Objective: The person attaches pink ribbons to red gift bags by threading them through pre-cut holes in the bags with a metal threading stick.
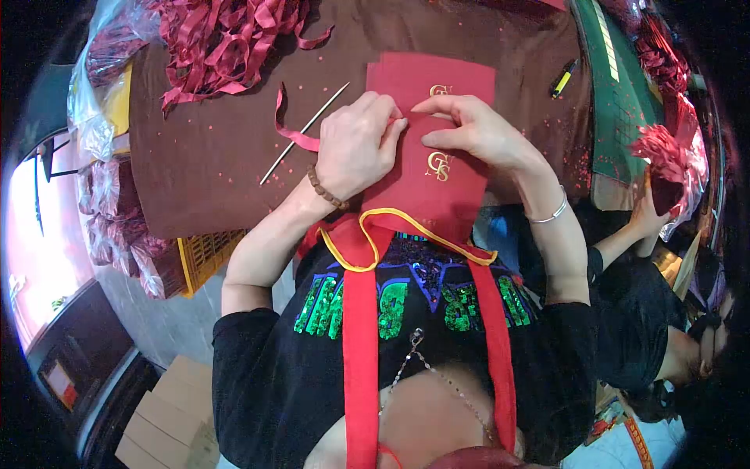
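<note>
Red fabric pieces with gold "GTS" lettering point(461, 176) lie stacked in front of me at the table's near edge. My left hand point(355, 144) is closed over their left side, thumb and forefinger pinched together. From under it a narrow red ribbon point(303, 141) trails out to the left; the pinched part is hidden. My right hand point(480, 133) rests on the stack between two gold prints, thumb and forefinger apart with red fabric showing in the gap. Left of my left hand, a thin metal rod point(305, 133) lies slantwise, crossing the ribbon.
A heap of red ribbons point(226, 39) sits at the back left of the brown-covered table point(195, 172). A yellow-and-black cutter-like tool point(562, 80) lies to the right, before a green mat point(613, 102). At far right, another person's hand point(647, 207) holds a red bundle point(672, 160).
</note>
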A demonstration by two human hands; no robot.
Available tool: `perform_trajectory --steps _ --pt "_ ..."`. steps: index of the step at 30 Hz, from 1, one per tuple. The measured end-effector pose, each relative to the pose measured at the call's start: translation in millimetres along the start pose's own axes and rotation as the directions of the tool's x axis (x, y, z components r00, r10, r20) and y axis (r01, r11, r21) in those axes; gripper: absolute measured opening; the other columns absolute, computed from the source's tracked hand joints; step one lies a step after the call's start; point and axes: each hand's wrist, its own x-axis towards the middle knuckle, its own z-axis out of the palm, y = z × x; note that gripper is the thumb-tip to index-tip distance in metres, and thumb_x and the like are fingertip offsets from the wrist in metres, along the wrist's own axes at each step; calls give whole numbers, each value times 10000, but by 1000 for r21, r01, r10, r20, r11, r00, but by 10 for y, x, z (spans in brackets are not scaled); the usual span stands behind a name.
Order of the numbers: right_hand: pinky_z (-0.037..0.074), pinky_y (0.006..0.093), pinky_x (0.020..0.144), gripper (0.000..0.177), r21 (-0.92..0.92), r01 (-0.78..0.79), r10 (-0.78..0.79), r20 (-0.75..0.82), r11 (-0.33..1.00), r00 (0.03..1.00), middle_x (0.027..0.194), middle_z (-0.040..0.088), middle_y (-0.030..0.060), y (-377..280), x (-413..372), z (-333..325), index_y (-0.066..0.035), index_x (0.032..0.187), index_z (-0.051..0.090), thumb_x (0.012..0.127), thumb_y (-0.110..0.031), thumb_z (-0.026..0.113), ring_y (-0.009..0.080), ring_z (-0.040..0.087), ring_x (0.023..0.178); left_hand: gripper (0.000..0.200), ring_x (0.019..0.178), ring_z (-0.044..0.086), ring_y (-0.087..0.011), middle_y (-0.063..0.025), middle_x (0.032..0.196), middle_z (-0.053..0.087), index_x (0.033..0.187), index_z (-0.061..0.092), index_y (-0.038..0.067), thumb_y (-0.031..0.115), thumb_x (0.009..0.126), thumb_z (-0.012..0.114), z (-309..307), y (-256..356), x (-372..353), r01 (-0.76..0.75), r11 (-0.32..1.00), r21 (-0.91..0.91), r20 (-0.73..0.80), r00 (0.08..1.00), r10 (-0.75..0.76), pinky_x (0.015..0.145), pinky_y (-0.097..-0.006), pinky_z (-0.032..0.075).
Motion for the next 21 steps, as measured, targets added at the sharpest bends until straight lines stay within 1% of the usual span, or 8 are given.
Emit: perform_trajectory --steps 2,4,8,10,16,17,19,21 --pt "432 193 748 400 19 -14 13 6 1000 1000 960 571 4 -15 -9 2 32 1158 524 775 -25 623 48 517 847 115 673 570 -322 -135 734 566 799 557 32 126 781 621 1 0 -11 -22 1000 5 -14 1000 22 580 -385 444" --pt "435 188 735 397 85 -64 62 23 994 998 949 572 -1 -24 -8 3 28 1156 525 774 -17 621 41 517 844 115 637 557 -316 -132 707 548 795 555 32 120 777 628 -1 -13 -30 -168 981 101 -15 985 170 554 -380 434" --pt "438 186 735 396 90 -94 92 30 991 995 937 581 -1 5 16 3 21 1158 527 776 -18 622 38 525 841 116 614 545 -303 -125 685 531 769 555 36 115 765 639 0 -74 -29 -187 979 76 -24 982 189 535 -372 419" --pt "446 186 740 398 157 -95 88 45 983 995 943 593 6 5 11 -7 16 1159 528 775 -15 625 40 538 839 131 591 534 -281 -97 687 531 720 521 56 116 730 637 -3 -89 -29 -145 989 -19 -58 988 143 533 -375 418" --pt "458 193 752 411 279 -150 134 77 948 988 959 606 18 17 21 -16 23 1163 524 766 -4 626 48 556 847 123 580 524 -275 -90 680 525 717 522 62 113 730 634 48 -99 -88 -199 980 22 -104 974 200 534 -359 409" --pt "458 193 752 411 276 -152 134 82 949 988 959 606 18 18 29 -14 23 1163 524 766 -4 626 48 556 847 123 580 524 -275 -90 680 525 717 522 62 113 730 634 58 -115 -97 -195 981 23 -107 975 196 534 -359 409" --pt "434 260 847 418 187 -145 133 73 972 988 1057 599 89 16 54 -1 39 1144 545 746 -51 639 130 538 983 124 583 525 -270 -88 675 518 715 517 63 109 730 631 68 -157 -109 -219 975 43 -92 971 222 535 -356 406" --pt "431 268 850 405 99 -112 106 64 989 992 1048 603 97 -12 81 -10 31 1128 557 743 -59 640 142 540 988 126 582 524 -271 -89 674 515 716 514 63 110 730 630 68 -156 -101 -217 975 40 -95 971 220 535 -359 406"
